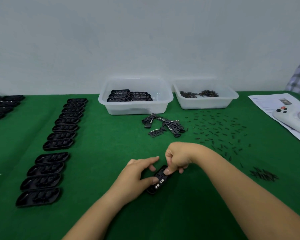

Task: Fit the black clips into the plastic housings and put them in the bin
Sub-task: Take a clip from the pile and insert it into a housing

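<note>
I see the black housing [158,180] lying on the green felt table [111,135] near the front, partly covered by both hands. My left hand [139,172] grips its near side, thumb curled on top; my right hand [177,157] pinches down on its far end, fingers bent. Whether a clip sits under those fingertips I cannot tell. Beyond lies a loose pile of black clips [164,125], then the clear bin [135,96] holding finished housings. A second tub [205,94] holds small dark parts too fine to make out. A row of empty housings [59,135] runs down the left; more are cut off at the left edge. A plain pale wall [145,40] backs the table.
</note>
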